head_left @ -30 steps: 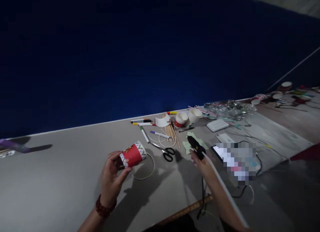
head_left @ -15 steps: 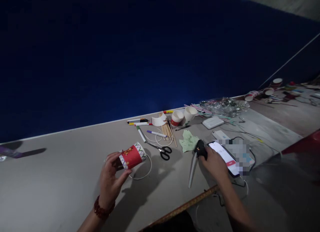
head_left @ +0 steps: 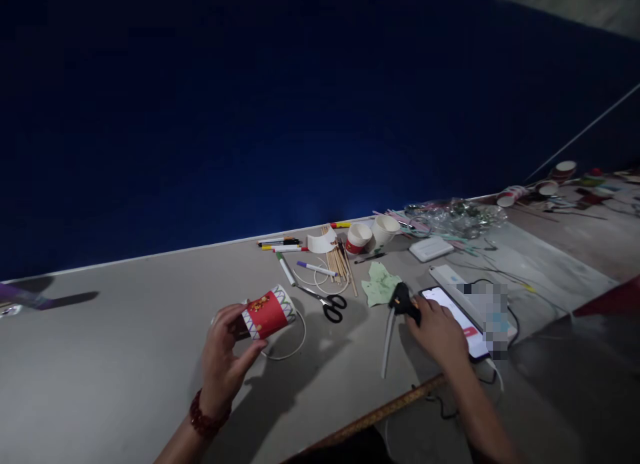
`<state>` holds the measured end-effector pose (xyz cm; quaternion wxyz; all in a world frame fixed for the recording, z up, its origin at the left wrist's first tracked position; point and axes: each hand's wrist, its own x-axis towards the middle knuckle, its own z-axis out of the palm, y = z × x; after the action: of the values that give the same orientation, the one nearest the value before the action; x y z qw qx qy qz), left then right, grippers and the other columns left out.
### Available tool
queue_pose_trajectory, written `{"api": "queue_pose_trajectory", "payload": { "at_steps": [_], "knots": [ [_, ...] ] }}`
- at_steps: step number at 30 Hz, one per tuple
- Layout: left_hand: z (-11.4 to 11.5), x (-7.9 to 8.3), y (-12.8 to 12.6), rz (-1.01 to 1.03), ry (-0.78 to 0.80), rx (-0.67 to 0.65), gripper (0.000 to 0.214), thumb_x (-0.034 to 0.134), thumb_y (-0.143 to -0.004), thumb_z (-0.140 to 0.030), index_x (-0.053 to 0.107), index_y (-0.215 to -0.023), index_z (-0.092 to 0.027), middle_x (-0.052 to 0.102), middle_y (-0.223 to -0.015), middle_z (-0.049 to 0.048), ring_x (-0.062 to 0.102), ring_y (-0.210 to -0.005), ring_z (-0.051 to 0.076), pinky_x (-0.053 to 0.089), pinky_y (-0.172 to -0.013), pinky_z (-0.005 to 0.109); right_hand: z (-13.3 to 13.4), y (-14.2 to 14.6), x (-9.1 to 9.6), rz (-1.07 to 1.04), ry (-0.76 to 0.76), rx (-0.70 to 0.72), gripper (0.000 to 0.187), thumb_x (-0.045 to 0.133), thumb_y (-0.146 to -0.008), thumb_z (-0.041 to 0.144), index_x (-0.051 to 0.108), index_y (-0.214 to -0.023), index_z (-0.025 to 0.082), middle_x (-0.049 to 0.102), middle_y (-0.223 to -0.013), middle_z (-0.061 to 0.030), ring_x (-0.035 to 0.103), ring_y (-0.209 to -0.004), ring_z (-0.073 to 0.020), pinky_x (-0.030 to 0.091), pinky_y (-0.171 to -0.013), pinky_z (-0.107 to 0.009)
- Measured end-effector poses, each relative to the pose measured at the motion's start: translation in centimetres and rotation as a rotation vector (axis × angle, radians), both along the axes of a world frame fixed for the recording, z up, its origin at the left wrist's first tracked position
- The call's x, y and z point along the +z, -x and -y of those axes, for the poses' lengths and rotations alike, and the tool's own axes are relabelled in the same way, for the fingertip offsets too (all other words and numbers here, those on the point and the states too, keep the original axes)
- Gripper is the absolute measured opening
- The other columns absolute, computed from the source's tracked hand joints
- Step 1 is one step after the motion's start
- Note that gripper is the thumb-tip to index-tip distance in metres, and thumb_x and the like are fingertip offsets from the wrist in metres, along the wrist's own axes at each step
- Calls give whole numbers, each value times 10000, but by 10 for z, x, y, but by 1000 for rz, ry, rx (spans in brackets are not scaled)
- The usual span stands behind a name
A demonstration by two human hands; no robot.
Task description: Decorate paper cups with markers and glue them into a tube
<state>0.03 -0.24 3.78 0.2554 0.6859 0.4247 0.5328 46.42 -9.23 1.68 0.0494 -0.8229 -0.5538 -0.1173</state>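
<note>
My left hand (head_left: 225,354) grips a red paper cup (head_left: 270,315) between thumb and fingers. The cup lies tilted on its side in the air, with a gold print and a zigzag pattern drawn on its white borders. A white cord (head_left: 301,337) curves out beside it onto the table. Over on the right, my right hand (head_left: 437,331) is closed around a black hot glue gun (head_left: 401,300), low over the table. A long translucent glue stick (head_left: 387,344) sticks out of it towards me. The fingertips are partly hidden.
Black-handled scissors (head_left: 333,308), several markers (head_left: 285,269), wooden sticks (head_left: 340,261), a green paper piece (head_left: 380,284) and two cups (head_left: 359,237) lie mid-table. A lit phone (head_left: 457,321) and a power strip (head_left: 450,279) are by my right hand. A blue partition (head_left: 250,117) stands behind.
The view has shifted slightly, so the table's things sit a little further right. Both hands keep their holds on the cup and the hot glue gun.
</note>
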Motion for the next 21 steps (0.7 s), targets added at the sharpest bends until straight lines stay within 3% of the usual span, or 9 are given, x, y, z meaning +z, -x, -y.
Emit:
{"api": "queue_pose_trajectory", "payload": {
  "at_steps": [3,5,8,10,12,15,21],
  "knots": [
    [2,-3,-7,115,81,-116,504,796,-918,-476,611,-1331,-255,615,-1336,140,714,-1151,301,672,-865,398,2,26,18,-220,-234,95,349,601,-929,325,706,-1221,165,733,-1199,-201,692,-1081,-377,543,-958,-515],
    [4,-6,-13,143,130,-178,524,787,-924,-493,602,-1354,-256,598,-1375,153,679,-1236,324,646,-942,429,-1,60,31,-575,-363,205,377,627,-952,416,687,-1274,230,728,-1233,-157,722,-1037,-329,591,-908,-475],
    [8,-10,-21,122,139,-218,554,774,-918,-558,610,-1351,-253,606,-1364,162,672,-1229,324,633,-929,419,-11,125,46,-1223,-252,444,542,696,-963,440,561,-1469,300,663,-1437,-137,726,-1135,-285,630,-913,-416],
    [10,-9,-23,97,110,-231,554,770,-915,-574,619,-1339,-250,619,-1342,164,672,-1206,320,630,-894,403,-20,166,49,-1488,-217,490,456,730,-956,445,621,-1377,311,685,-1405,-118,725,-1157,-269,636,-911,-382],
    [12,-4,-22,45,70,-229,560,772,-917,-567,610,-1356,-260,634,-1318,156,668,-1190,313,620,-889,404,-30,196,44,-1624,-294,466,368,784,-905,481,711,-1210,288,741,-1273,-97,725,-1158,-268,625,-945,-371],
    [17,5,-21,-42,11,-219,599,761,-920,-579,571,-1400,-276,645,-1305,147,660,-1177,306,608,-916,432,-41,221,26,-1736,-337,344,396,851,-794,564,797,-1065,281,780,-1231,-91,724,-1176,-303,609,-1003,-412],
    [20,5,-7,-168,-55,-219,765,713,-871,-714,487,-1456,-276,649,-1282,158,692,-1116,307,636,-856,441,-46,232,-2,-1793,-246,137,451,880,-679,633,871,-959,280,811,-1226,-129,689,-1271,-392,584,-1039,-537]
  ]
}}
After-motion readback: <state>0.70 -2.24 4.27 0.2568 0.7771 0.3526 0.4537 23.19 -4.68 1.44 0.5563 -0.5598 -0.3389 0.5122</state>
